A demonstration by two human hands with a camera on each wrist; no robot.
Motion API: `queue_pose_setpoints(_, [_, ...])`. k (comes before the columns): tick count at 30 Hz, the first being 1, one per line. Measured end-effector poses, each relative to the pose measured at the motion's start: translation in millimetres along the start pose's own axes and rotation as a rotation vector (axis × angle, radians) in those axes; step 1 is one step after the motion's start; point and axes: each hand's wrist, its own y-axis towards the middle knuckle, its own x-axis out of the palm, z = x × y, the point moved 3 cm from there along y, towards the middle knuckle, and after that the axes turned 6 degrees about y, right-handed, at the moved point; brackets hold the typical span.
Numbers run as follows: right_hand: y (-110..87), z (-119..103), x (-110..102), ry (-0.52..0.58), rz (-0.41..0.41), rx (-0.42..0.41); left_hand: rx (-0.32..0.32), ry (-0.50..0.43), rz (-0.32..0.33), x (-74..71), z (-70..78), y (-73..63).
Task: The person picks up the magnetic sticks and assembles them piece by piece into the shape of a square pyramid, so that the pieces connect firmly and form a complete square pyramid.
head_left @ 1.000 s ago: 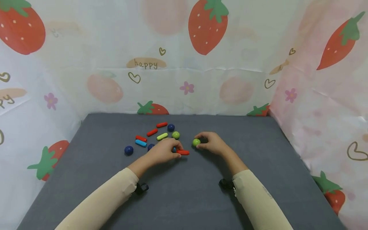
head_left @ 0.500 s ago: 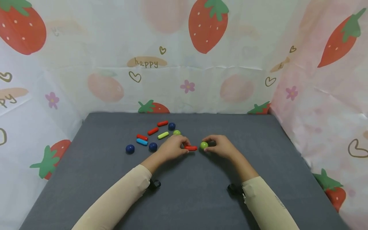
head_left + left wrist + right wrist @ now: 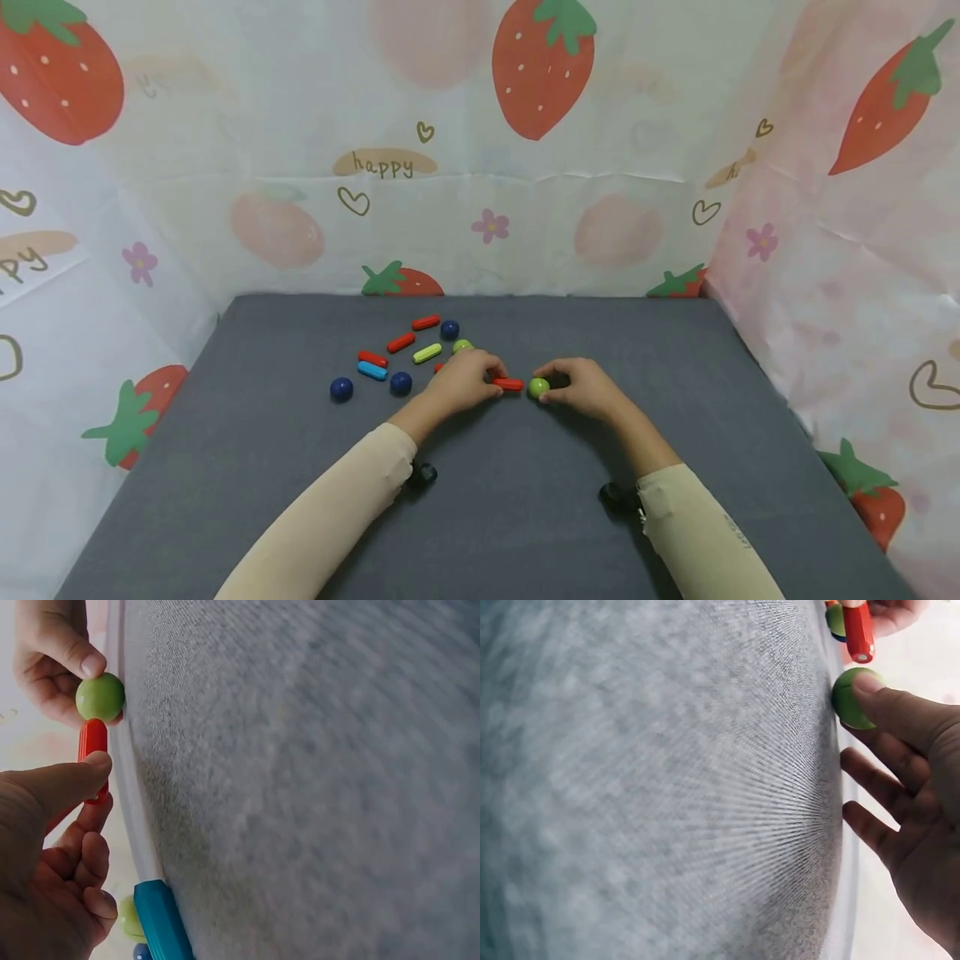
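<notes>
My left hand (image 3: 459,383) pinches a short red rod (image 3: 510,384) between thumb and fingers, its free end pointing right. That rod's end has a small silvery dot (image 3: 862,658) in the right wrist view. Opposite it, my right hand (image 3: 588,388) holds a shiny green ball (image 3: 538,387) between thumb and index finger, low over the grey table; the other fingers spread loosely in the right wrist view. The head view leaves a narrow gap between rod and ball, while in the left wrist view the rod's tip (image 3: 93,729) overlaps the ball's lower edge.
Left of my hands lie several red rods (image 3: 401,342), a yellow-green rod (image 3: 427,353), a blue rod (image 3: 372,371) and dark blue balls (image 3: 341,389). Another green ball (image 3: 462,344) is partly behind my left hand. A teal rod (image 3: 163,922) shows near it. Strawberry-print curtains (image 3: 487,250) surround the grey table (image 3: 510,517).
Both hands have shifted right, carrying the red rod and the green ball. The space between rod and ball has narrowed. A dark blue ball left of my left hand has come into full view.
</notes>
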Motion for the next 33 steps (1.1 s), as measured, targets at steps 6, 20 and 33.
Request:
queue_pose_setpoints(6, [2.8, 2.7, -0.8, -0.022, 0.008, 0.002, 0.003, -0.014, -0.014, -0.6, 5.0, 6.2])
queue_pose_setpoints(20, [3.2, 2.3, 1.2, -0.043, 0.007, -0.007, -0.003, 0.010, -0.056, 2.8, 5.5, 9.3])
queue_pose_setpoints(33, [3.1, 4.2, 2.4, -0.022, 0.012, 0.012, 0.009, -0.021, -0.055, 1.7, 5.7, 6.7])
